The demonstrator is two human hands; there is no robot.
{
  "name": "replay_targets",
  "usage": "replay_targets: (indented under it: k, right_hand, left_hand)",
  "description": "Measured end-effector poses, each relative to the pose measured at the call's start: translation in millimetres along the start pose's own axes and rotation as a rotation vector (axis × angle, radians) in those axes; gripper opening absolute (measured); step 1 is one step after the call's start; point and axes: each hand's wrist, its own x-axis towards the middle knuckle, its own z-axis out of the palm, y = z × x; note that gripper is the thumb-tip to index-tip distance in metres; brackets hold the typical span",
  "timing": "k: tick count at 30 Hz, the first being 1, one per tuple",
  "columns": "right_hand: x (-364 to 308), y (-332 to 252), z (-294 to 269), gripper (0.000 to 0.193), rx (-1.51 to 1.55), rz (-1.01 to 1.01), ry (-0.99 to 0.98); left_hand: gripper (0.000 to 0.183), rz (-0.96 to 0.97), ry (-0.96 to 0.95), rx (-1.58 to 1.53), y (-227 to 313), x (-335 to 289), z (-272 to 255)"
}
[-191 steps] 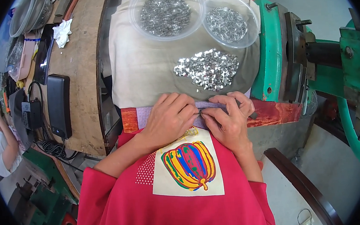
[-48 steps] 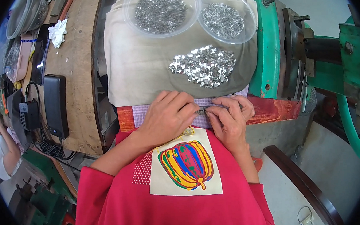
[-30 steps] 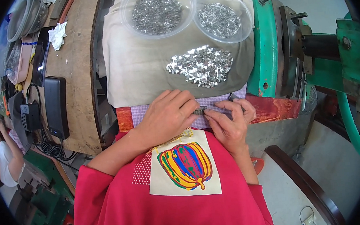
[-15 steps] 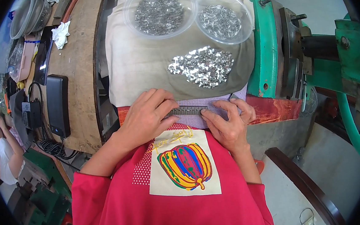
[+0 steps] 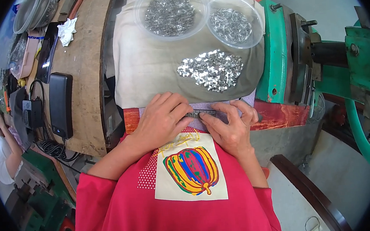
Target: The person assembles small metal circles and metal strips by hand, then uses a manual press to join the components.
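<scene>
The strip point(image 5: 192, 114) is narrow, straight and dark grey, with closely spaced cross-ribs. It extends left to right over the checked cloth point(image 5: 201, 106), left end between the left hand's point(image 5: 164, 119) fingers, right hand's point(image 5: 231, 127) thumb touching it.

On the brown wooden desk point(image 5: 84, 67) lie a crumpled white tissue point(image 5: 67, 32) and a black rectangular box point(image 5: 61, 105), with a pale pink plastic bin point(image 5: 28, 60) farther left. A green metal machine point(image 5: 275, 49) stands at the right.
</scene>
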Motion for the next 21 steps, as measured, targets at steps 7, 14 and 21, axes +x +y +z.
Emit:
replay_targets:
  k: [7,14,21]
  right_hand:
    - [-12,10,-5,0.031,0.06,0.112,-0.006]
    - [-19,14,-3,0.033,0.077,0.171,-0.041]
    - [-15,19,-1,0.033,0.097,0.138,-0.044]
  left_hand:
    - [0.019,0.013,0.011,0.005,3,4,12]
    - [0.025,-0.007,0.013,-0.006,3,1,4]
    - [0.033,0.01,-0.027,0.184,-6,-10,-14]
